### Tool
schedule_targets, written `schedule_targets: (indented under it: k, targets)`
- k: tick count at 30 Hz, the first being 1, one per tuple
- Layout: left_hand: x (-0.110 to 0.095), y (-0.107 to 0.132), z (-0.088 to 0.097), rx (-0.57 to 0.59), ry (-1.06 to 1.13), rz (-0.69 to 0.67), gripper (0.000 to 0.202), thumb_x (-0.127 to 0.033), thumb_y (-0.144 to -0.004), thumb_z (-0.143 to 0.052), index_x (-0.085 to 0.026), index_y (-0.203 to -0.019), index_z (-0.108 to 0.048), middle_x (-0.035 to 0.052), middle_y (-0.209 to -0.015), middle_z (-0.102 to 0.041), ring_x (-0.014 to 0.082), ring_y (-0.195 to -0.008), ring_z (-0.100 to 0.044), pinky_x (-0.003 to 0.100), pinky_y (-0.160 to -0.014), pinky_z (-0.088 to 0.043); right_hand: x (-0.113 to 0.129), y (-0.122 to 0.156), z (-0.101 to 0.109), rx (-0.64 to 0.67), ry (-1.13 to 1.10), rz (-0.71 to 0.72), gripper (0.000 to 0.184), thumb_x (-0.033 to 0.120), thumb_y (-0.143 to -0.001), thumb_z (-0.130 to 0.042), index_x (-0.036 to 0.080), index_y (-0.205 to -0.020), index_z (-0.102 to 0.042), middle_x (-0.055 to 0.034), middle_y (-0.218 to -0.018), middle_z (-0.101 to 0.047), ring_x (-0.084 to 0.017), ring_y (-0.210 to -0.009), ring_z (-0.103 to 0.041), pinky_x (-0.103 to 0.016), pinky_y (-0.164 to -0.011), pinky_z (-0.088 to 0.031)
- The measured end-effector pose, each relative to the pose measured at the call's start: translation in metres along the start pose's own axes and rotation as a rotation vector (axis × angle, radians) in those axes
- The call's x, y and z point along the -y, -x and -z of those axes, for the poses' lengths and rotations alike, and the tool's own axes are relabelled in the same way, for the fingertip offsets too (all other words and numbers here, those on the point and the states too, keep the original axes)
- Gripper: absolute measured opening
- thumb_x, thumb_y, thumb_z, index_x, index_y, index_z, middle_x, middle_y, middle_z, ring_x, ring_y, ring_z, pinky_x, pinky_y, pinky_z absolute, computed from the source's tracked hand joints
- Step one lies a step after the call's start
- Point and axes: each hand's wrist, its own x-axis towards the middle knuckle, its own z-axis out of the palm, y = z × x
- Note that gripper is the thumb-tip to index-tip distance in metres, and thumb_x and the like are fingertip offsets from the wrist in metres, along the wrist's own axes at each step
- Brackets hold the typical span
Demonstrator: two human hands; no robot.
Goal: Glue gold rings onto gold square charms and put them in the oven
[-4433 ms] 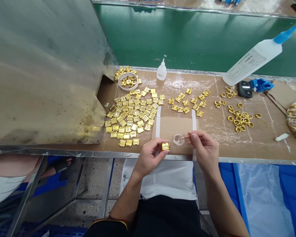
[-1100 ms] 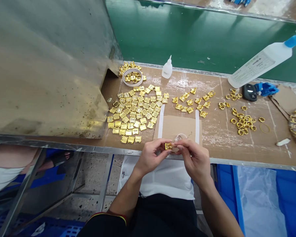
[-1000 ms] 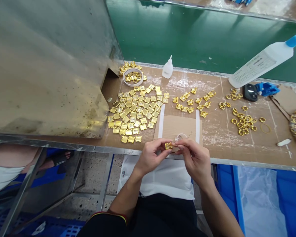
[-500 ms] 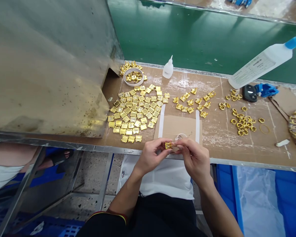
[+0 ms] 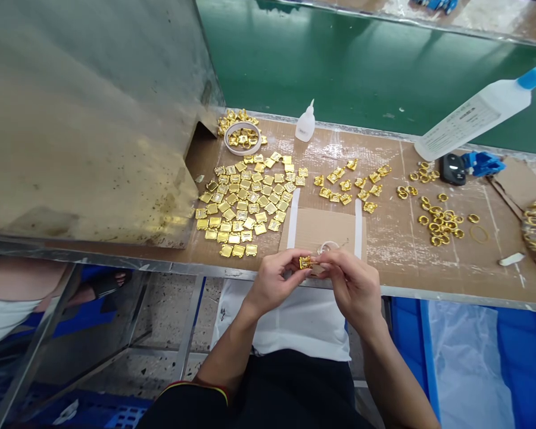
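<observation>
My left hand (image 5: pixel 270 283) pinches a small gold square piece (image 5: pixel 304 262) at the table's near edge. My right hand (image 5: pixel 355 286) is closed in a pinch on a thin stick whose tip touches that piece. Just behind the hands a small clear round dish (image 5: pixel 328 245) rests on a cardboard pad (image 5: pixel 324 226) taped down with two white strips. Several gold square pieces (image 5: pixel 245 202) lie in rows to the left of the pad.
A small glue bottle (image 5: pixel 304 122) and a tape ring (image 5: pixel 242 138) with gold pieces stand at the back. More gold pieces (image 5: pixel 351 183) and gold rings (image 5: pixel 440 217) lie right. A large white bottle (image 5: pixel 471 119) tilts at right. A metal panel (image 5: pixel 89 119) fills the left.
Since 4.4 s ago my right hand moved the stick from the clear dish to the gold piece in my left hand. Over the last second both hands have hardly moved.
</observation>
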Motion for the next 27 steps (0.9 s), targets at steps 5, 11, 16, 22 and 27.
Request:
schedule_targets:
  k: [5,11,16,22,27]
  targets:
    - [0.000,0.000,0.000,0.000,0.002,0.023,0.025,-0.021,-0.091,-0.072,-0.013,-0.114,-0.076,0.0098,-0.100,-0.082,0.0165,-0.079,-0.076,0.024,-0.069,-0.063,-0.001,0.000,-0.001,-0.023,-0.008,0.000,0.025,0.007,-0.099,-0.055,0.023,-0.094,-0.073,-0.0015,-0.082,-0.074,-0.011,-0.057,-0.068,-0.019,-0.055,-0.054]
    - [-0.002,-0.001,0.000,0.000,0.014,0.018,0.025,-0.019,-0.090,-0.072,-0.013,-0.113,-0.076,0.0105,-0.101,-0.082,0.0168,-0.079,-0.076,0.024,-0.071,-0.063,-0.002,0.000,-0.003,-0.016,0.014,0.000,0.024,0.010,-0.100,-0.055,0.023,-0.093,-0.074,-0.0019,-0.080,-0.075,-0.012,-0.057,-0.068,-0.021,-0.055,-0.055]
    - [-0.003,-0.001,0.000,0.012,0.023,0.037,0.024,-0.021,-0.090,-0.071,-0.014,-0.113,-0.076,0.0105,-0.100,-0.081,0.0175,-0.079,-0.075,0.025,-0.070,-0.062,0.000,0.001,-0.002,-0.018,0.007,-0.006,0.023,0.010,-0.100,-0.056,0.023,-0.094,-0.074,-0.0012,-0.080,-0.076,-0.012,-0.058,-0.069,-0.021,-0.055,-0.055]
    - [0.000,0.001,0.000,-0.022,-0.036,0.041,0.023,-0.024,-0.090,-0.072,-0.016,-0.111,-0.076,0.0034,-0.081,-0.074,0.0135,-0.069,-0.065,0.023,-0.063,-0.053,-0.009,0.002,0.020,-0.132,0.059,-0.021,0.018,0.011,-0.098,-0.062,0.025,-0.094,-0.072,-0.0008,-0.083,-0.076,-0.016,-0.070,-0.072,-0.026,-0.062,-0.057]
    - [-0.002,0.000,0.001,-0.015,-0.052,0.000,0.021,-0.022,-0.088,-0.071,-0.016,-0.108,-0.075,0.0011,-0.077,-0.069,0.0111,-0.062,-0.057,0.021,-0.057,-0.046,-0.025,-0.002,0.027,-0.174,0.228,0.007,0.017,0.014,-0.097,-0.064,0.024,-0.087,-0.073,-0.0018,-0.080,-0.072,-0.018,-0.073,-0.069,-0.028,-0.064,-0.054]
